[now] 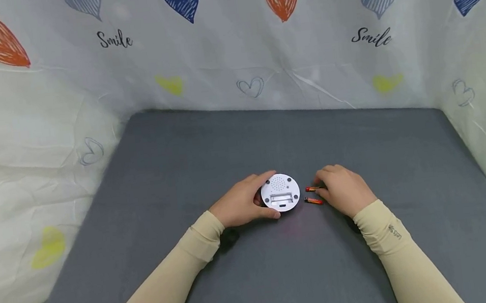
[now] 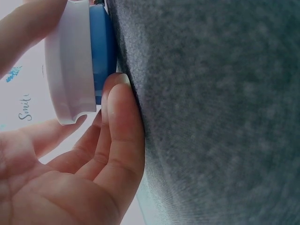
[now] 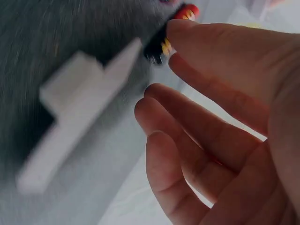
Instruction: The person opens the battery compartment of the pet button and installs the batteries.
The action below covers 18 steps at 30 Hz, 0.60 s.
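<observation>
Heart-printed sheeting [image 1: 227, 44] backs a grey tabletop [image 1: 224, 146]. Head view, centre: the left hand [image 1: 246, 201] grips a round white device [image 1: 280, 186] by its rim, apparently keeping the battery compartment [image 1: 281, 198] uncovered; the right hand [image 1: 342, 188] pinches the upper battery [image 1: 310, 189], the lower battery [image 1: 313, 201] just beside. Left-wrist view, upper left: fingertips [image 2: 120, 101] reach the device's blue side [image 2: 102, 51]. Right-wrist view, top: the pinch leaves both battery ends visible.

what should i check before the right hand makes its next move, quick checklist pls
1. White device held by left hand: ok
2. Battery slot uncovered and facing up: ok
3. Slot free of batteries: ok
4. First battery pinched in right hand: ok
5. Second battery picked up: not ok, lies on the table
6. Battery polarity matched to slot: cannot tell, too small
</observation>
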Available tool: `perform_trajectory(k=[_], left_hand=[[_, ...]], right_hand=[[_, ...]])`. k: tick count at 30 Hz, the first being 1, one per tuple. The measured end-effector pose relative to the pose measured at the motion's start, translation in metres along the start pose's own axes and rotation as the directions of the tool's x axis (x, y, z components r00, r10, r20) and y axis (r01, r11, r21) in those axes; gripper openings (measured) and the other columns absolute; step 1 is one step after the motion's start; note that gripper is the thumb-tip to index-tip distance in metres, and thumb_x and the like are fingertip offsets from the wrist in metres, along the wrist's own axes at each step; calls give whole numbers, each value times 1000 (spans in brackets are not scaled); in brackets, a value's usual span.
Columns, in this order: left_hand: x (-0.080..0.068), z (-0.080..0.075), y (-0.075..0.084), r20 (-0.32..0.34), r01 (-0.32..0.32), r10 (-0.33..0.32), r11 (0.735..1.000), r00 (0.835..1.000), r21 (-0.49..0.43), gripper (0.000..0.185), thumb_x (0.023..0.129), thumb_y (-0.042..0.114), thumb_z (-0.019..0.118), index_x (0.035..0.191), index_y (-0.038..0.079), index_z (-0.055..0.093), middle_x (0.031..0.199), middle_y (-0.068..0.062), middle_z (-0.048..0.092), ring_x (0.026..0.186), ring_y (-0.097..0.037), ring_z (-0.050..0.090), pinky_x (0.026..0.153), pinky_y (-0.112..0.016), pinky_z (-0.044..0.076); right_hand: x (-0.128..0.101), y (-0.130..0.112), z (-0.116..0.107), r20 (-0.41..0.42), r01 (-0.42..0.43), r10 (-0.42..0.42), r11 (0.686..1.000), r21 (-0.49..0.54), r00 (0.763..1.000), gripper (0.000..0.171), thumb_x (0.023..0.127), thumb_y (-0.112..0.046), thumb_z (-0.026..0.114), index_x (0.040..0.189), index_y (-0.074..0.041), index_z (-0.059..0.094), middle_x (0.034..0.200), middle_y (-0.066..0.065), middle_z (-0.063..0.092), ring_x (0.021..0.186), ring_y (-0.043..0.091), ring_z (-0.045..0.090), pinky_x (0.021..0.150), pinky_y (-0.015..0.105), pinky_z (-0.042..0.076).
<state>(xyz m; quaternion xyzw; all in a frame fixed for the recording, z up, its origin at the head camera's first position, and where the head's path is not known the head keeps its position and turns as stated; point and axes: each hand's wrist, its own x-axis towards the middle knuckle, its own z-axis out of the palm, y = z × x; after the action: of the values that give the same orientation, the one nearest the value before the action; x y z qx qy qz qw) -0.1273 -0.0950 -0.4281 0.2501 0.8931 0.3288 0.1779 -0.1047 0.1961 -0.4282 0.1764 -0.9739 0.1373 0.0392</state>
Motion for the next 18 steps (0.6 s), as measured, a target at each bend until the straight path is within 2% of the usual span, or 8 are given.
perform_trajectory(k=[4, 8, 13, 18], left_hand=[[-2, -1, -2, -1, -2, 2, 1000, 1000, -1, 101, 84, 44, 94, 168, 26, 40, 115, 2, 60, 93, -12, 58, 83, -27, 50], [-2, 0, -3, -2, -4, 4, 1000, 1000, -5, 101, 84, 44, 94, 168, 26, 40, 116, 2, 60, 94, -12, 59, 83, -27, 51], [-1, -2, -1, 6, -6, 6, 1000, 1000, 4, 101, 86, 46, 93, 169, 26, 39, 115, 2, 60, 92, -12, 58, 81, -27, 51], [-1, -2, -1, 15, -10, 10, 1000, 1000, 5, 100, 86, 46, 92, 169, 26, 39, 112, 2, 60, 92, -12, 58, 80, -27, 50]], right_hand=[[5, -5, 4, -13, 23, -23, 1000, 1, 1000, 8, 91, -12, 87, 91, -11, 79, 97, 6, 74, 90, 26, 69, 77, 45, 60], [2, -14, -4, -75, 62, -59, 997, 40, 995, 9, 91, -10, 86, 94, -14, 79, 92, 1, 73, 81, 20, 64, 70, 40, 56], [2, -38, -14, -185, 195, -177, 977, 88, 967, 12, 91, -11, 88, 98, -15, 80, 94, -1, 74, 83, 18, 64, 70, 38, 56], [2, -53, -4, -189, 258, -243, 965, 57, 951, 13, 89, -9, 89, 97, -13, 80, 95, 0, 72, 87, 19, 65, 72, 37, 58]])
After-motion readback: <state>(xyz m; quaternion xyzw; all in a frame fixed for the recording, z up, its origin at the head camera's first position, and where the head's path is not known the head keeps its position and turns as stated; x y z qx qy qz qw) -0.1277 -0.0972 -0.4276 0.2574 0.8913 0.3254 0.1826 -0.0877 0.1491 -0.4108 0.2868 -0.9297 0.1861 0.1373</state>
